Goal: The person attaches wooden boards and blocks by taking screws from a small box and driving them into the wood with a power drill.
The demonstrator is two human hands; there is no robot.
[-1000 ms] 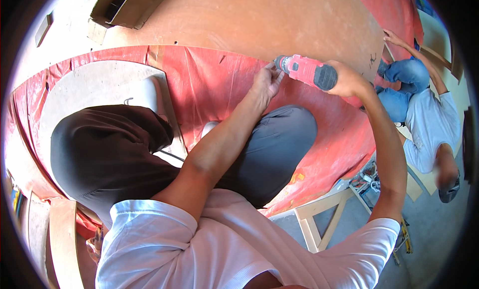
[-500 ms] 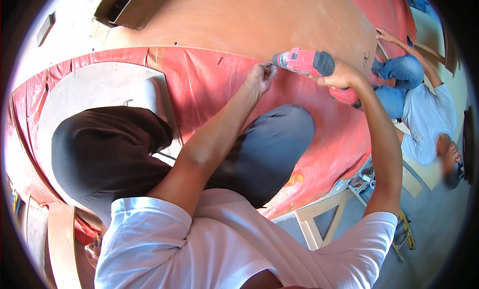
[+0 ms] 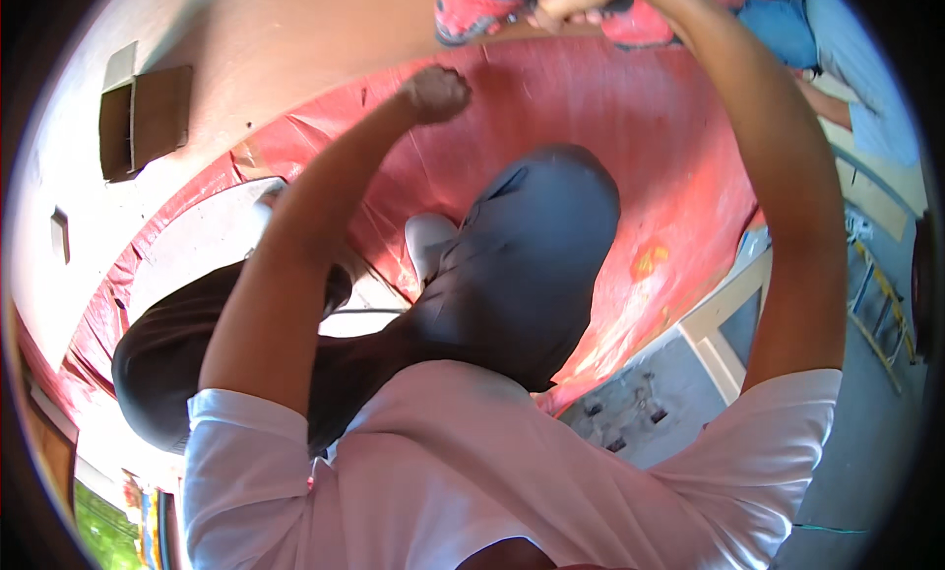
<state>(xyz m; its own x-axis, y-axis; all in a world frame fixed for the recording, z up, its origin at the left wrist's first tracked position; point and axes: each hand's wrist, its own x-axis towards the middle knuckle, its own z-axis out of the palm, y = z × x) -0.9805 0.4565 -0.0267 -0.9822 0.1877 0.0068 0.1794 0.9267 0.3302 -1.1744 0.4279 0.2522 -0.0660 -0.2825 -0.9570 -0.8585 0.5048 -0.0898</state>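
At the upper edge, my right hand [image 3: 573, 1] grips a red and black cordless drill [image 3: 471, 14], partly cut off by the top of the picture. The drill's front end points left, over the tan board [image 3: 325, 48]. My left hand [image 3: 438, 94] is closed, a short way below and left of the drill, above the red plastic sheet [image 3: 650, 117]. Whatever its curled fingers may hold is hidden. The two hands are apart, and the drill's tip is hard to make out.
An open cardboard box [image 3: 162, 117] stands on the board at upper left, with a small dark block [image 3: 61, 235] nearby. My bent knees [image 3: 551, 206] are over the sheet. A co-worker's jeans [image 3: 778, 29] show at upper right. A wooden frame [image 3: 714, 324] and a ladder [image 3: 876, 304] stand at right.
My left hand has drawn away from the drill's tip, to the left. The drill in my right hand now sits higher in the picture. The whole view has shifted and turned.
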